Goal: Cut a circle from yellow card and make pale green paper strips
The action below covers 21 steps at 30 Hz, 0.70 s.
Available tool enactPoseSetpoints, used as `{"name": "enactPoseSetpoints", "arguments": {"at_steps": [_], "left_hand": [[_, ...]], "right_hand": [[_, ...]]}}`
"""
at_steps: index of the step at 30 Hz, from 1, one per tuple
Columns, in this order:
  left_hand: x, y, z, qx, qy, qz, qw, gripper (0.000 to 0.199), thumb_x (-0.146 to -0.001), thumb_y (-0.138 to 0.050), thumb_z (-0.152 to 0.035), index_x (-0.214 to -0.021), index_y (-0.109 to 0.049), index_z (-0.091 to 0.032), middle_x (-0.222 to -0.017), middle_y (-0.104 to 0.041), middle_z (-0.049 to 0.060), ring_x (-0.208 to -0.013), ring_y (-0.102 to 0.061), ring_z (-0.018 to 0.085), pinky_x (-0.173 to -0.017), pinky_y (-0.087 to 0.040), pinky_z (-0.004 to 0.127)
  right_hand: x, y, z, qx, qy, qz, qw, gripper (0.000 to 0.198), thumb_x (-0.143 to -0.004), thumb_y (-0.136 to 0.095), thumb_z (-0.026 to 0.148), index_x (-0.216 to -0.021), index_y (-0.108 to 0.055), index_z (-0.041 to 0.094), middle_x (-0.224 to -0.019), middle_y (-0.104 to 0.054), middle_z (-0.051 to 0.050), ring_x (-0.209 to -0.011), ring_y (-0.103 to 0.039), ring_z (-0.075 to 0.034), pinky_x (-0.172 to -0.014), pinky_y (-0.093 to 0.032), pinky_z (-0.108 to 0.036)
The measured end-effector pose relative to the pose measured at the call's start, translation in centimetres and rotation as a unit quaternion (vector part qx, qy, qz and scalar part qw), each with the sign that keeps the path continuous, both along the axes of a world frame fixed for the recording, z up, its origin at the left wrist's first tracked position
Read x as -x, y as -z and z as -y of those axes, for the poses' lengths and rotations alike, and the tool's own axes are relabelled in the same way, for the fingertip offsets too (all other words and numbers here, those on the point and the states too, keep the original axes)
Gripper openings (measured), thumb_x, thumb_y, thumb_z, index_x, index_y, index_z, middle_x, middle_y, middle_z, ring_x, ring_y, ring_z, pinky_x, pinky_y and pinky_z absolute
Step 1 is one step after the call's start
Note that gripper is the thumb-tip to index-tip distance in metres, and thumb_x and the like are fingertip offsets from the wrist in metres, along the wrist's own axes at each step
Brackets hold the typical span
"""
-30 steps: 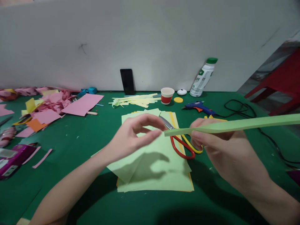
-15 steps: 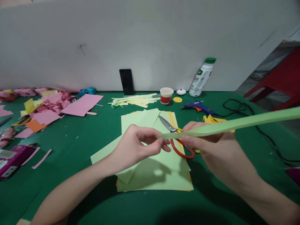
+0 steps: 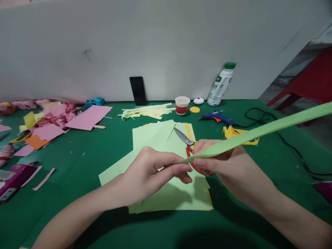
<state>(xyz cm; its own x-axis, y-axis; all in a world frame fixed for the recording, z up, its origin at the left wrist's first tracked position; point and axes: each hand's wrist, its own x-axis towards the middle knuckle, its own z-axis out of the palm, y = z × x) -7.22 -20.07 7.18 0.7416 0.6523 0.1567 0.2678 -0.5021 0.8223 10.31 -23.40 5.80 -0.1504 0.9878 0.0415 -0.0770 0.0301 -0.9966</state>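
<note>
A long light-green paper strip (image 3: 249,136) stretches between both hands and runs off past the right edge of the view. Thumb and fingers of my left hand (image 3: 158,174) pinch its narrow left end. My right hand (image 3: 223,162) grips the strip a little further along, thumb in front. Beneath the hands lies a stack of light-green paper sheets (image 3: 155,138), with yellow-orange edges showing. Scissors (image 3: 183,136) with red and yellow handles rest on the stack; my right hand partly hides the handles.
Behind the stack are cut paper strips (image 3: 151,111), a paper cup (image 3: 182,107), a yellow disc (image 3: 194,109), a phone (image 3: 138,90) and a bottle (image 3: 221,84). A glue gun (image 3: 216,117) with a black cord lies right. Pink paper scraps (image 3: 55,119) and a purple device (image 3: 17,181) occupy the left.
My left hand has moved slightly down and now pinches the strip's end more closely. My right hand has shifted a little left, and the strip's far end has tilted higher.
</note>
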Motion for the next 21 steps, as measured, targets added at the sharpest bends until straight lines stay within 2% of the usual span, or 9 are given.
{"name": "enactPoseSetpoints", "arguments": {"at_steps": [2,5,8,12,14,16,19,21], "left_hand": [[0.1,-0.1,0.0,0.043,0.001,0.014,0.999,0.026,-0.085,-0.049,-0.028,-0.077,-0.071,-0.017,-0.061,-0.07,0.001,-0.038,-0.049,0.008,-0.038,-0.036,0.02],[0.1,-0.2,-0.2,0.097,-0.001,0.061,0.993,0.023,-0.084,-0.051,-0.028,-0.077,-0.071,-0.019,-0.068,-0.072,0.001,-0.056,-0.064,0.013,-0.054,-0.049,0.021],[0.1,-0.2,-0.4,0.117,-0.011,0.084,0.99,0.021,-0.083,-0.052,-0.027,-0.077,-0.071,-0.021,-0.067,-0.072,0.0,-0.06,-0.066,0.014,-0.061,-0.052,0.023],[0.3,-0.6,-0.4,0.051,-0.008,0.022,0.998,0.025,-0.084,-0.05,-0.029,-0.075,-0.072,-0.019,-0.06,-0.069,0.0,-0.048,-0.057,0.01,-0.046,-0.043,0.019],[0.4,-0.9,-0.3,0.001,-0.001,-0.039,0.999,0.024,-0.083,-0.051,-0.03,-0.08,-0.071,-0.018,-0.053,-0.063,-0.001,-0.04,-0.045,0.008,-0.039,-0.034,0.018],[0.4,-1.1,-0.3,-0.027,0.002,-0.082,0.996,0.022,-0.082,-0.052,-0.033,-0.088,-0.069,-0.019,-0.056,-0.062,-0.003,-0.04,-0.038,0.006,-0.036,-0.029,0.018],[0.2,-1.0,-0.2,-0.023,-0.002,-0.086,0.996,0.023,-0.084,-0.049,-0.034,-0.09,-0.066,-0.02,-0.068,-0.065,-0.002,-0.045,-0.042,0.007,-0.038,-0.029,0.018],[0.1,-0.8,-0.2,-0.006,-0.001,-0.063,0.998,0.024,-0.086,-0.046,-0.031,-0.088,-0.067,-0.02,-0.071,-0.067,-0.002,-0.051,-0.048,0.008,-0.043,-0.034,0.017]], "right_hand": [[-0.2,-0.3,-0.1,0.019,0.001,-0.025,1.0,0.017,-0.066,-0.07,0.026,-0.052,-0.061,0.022,-0.052,-0.051,0.003,-0.053,-0.044,-0.011,-0.049,-0.035,-0.024],[-0.9,-1.0,-0.1,0.023,0.038,-0.067,0.997,0.013,-0.063,-0.071,0.023,-0.052,-0.065,0.023,-0.052,-0.051,0.004,-0.047,-0.038,-0.008,-0.043,-0.032,-0.022],[-1.6,-1.6,-0.2,0.013,0.078,-0.091,0.993,0.016,-0.064,-0.071,0.021,-0.05,-0.066,0.024,-0.054,-0.053,0.003,-0.048,-0.038,-0.007,-0.043,-0.033,-0.021],[-1.9,-1.8,-0.2,0.005,0.076,-0.099,0.992,0.015,-0.066,-0.069,0.02,-0.052,-0.067,0.025,-0.055,-0.055,0.003,-0.047,-0.039,-0.006,-0.042,-0.032,-0.02],[-1.7,-1.6,-0.2,0.005,0.057,-0.088,0.994,0.013,-0.066,-0.069,0.021,-0.054,-0.068,0.025,-0.054,-0.054,0.003,-0.046,-0.039,-0.006,-0.041,-0.03,-0.02],[-1.3,-1.4,-0.1,0.014,0.04,-0.07,0.997,0.009,-0.066,-0.07,0.023,-0.057,-0.068,0.024,-0.054,-0.053,0.003,-0.047,-0.039,-0.007,-0.042,-0.03,-0.021],[-0.4,-0.8,0.1,0.029,0.013,-0.055,0.998,0.007,-0.068,-0.069,0.022,-0.061,-0.068,0.023,-0.057,-0.056,0.003,-0.05,-0.041,-0.007,-0.046,-0.032,-0.02],[0.1,-0.5,0.2,0.031,-0.01,-0.061,0.998,0.01,-0.07,-0.067,0.021,-0.06,-0.068,0.022,-0.058,-0.057,0.003,-0.054,-0.043,-0.007,-0.049,-0.034,-0.02]]}}
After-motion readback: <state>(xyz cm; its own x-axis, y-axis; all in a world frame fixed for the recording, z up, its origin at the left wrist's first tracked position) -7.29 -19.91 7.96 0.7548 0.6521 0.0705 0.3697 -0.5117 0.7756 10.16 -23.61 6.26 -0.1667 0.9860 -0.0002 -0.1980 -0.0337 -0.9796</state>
